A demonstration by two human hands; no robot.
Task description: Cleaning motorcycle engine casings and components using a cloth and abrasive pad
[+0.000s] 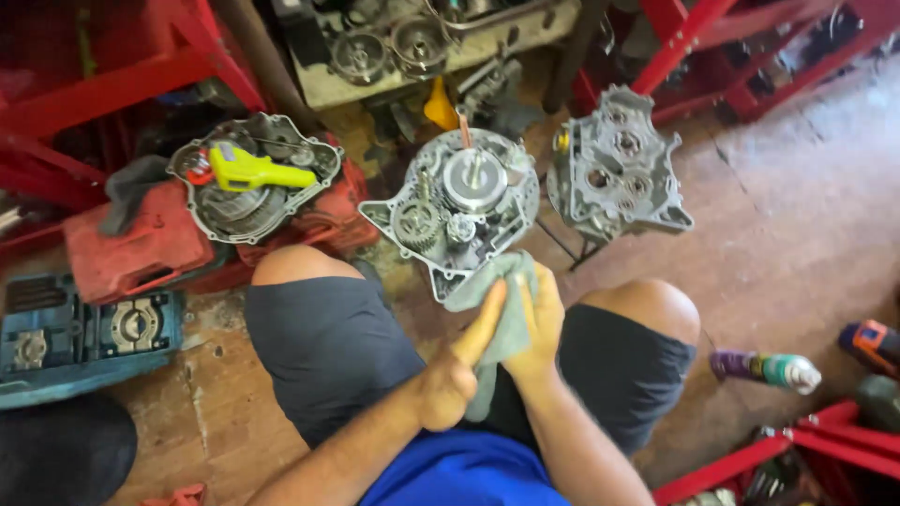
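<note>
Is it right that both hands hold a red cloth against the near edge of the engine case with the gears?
Not quite: the head view shows the cloth is grey-green, not red. Both the left hand and right hand hold it against the near edge of the geared engine case.

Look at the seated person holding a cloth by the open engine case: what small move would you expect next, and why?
Probably a short wipe along the near edge of the engine case. Both the left hand and the right hand grip the grey-green cloth, whose top already lies against the case's lower rim, just below the exposed gears. This is only a judgement.
</note>
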